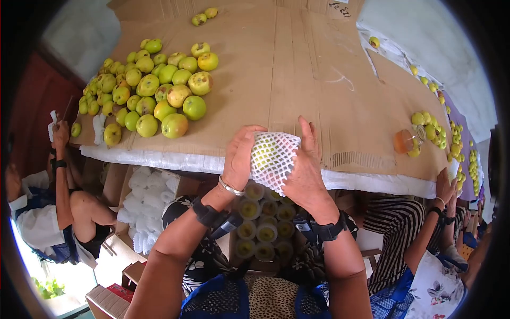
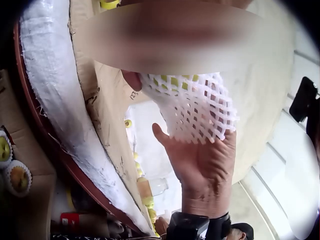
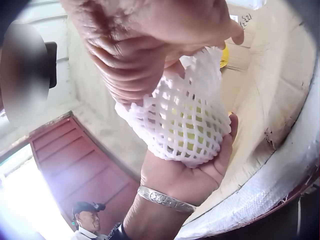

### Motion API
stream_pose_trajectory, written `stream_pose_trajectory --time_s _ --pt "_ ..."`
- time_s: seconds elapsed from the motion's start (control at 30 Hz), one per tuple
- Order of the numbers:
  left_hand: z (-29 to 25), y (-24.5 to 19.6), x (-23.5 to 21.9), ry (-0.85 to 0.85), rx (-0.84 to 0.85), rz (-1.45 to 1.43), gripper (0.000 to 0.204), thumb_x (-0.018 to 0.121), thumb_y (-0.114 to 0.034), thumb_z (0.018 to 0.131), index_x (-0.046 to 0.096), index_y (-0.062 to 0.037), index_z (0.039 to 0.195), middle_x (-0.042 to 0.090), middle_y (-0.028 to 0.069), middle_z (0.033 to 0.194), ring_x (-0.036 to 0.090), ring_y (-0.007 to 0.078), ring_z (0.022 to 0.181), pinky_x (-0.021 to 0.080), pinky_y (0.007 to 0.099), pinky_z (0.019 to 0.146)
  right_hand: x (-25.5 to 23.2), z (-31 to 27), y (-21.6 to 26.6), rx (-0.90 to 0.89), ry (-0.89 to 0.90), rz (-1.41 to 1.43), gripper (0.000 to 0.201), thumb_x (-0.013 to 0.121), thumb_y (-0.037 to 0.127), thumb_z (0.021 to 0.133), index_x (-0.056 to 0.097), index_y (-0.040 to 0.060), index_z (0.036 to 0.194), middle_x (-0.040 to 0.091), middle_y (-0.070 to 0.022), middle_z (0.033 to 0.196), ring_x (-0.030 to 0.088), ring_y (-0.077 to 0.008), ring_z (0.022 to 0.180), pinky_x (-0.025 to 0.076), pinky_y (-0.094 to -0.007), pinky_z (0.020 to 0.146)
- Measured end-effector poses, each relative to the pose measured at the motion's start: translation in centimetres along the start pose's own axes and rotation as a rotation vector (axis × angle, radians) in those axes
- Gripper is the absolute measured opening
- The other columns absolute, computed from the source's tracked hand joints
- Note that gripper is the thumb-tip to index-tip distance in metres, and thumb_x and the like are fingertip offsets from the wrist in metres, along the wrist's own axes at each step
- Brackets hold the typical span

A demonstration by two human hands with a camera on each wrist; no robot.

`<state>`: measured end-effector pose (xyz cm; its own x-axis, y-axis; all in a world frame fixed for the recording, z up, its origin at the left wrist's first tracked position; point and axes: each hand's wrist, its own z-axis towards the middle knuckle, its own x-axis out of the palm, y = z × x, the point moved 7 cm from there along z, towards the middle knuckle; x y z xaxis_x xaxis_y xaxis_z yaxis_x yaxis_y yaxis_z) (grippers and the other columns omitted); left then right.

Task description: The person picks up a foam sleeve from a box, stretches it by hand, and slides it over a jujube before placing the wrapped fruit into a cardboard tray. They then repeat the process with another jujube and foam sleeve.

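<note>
A yellow-green fruit inside a white foam net (image 1: pixel 273 159) is between both hands, above the front edge of the cardboard-covered table. The left hand (image 1: pixel 240 158) holds it from the left; in the right wrist view that palm (image 3: pixel 187 180) cups the netted fruit (image 3: pixel 192 130) from beneath. At the net's open end is the right hand (image 1: pixel 308 178), its thumb raised; in the left wrist view some of its fingers (image 2: pixel 200 165) are hidden inside or behind the net (image 2: pixel 195 110).
Many loose fruits (image 1: pixel 149 85) lie on the cardboard (image 1: pixel 255 80) at the left, more at the far right near a jar (image 1: pixel 404 141). Below the edge stand a box of netted fruits (image 1: pixel 265 231) and a pile of foam nets (image 1: pixel 146 202). People sit on both sides.
</note>
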<state>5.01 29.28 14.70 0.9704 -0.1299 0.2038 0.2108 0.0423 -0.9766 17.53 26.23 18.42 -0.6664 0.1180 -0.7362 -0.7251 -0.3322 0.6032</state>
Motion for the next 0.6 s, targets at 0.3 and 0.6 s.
stream_pose_trajectory --time_s 0.3,0.6 --pt "0.0 -0.3 0.2 0.010 0.045 0.018 0.040 0.034 -0.031 0.093 0.052 0.0021 0.103 0.060 0.0082 0.088 0.057 0.0109 0.078 0.046 0.0230 0.072 0.1 0.1 0.2 -0.061 -0.108 -0.054 0.044 0.069 0.028 0.065 0.061 -0.0006 0.096 0.013 -0.0225 0.141 0.014 -0.0493 0.127 0.019 -0.0583 0.096" --pt "1.0 0.9 -1.1 0.029 0.021 -0.066 0.044 0.032 -0.035 0.092 0.050 0.0026 0.106 0.060 0.0113 0.092 0.059 0.0152 0.083 0.048 0.0270 0.077 1.0 0.1 -0.1 -0.073 -0.168 0.056 0.042 0.067 0.028 0.069 0.059 0.0005 0.100 0.011 -0.0211 0.143 0.013 -0.0500 0.127 0.017 -0.0606 0.097"
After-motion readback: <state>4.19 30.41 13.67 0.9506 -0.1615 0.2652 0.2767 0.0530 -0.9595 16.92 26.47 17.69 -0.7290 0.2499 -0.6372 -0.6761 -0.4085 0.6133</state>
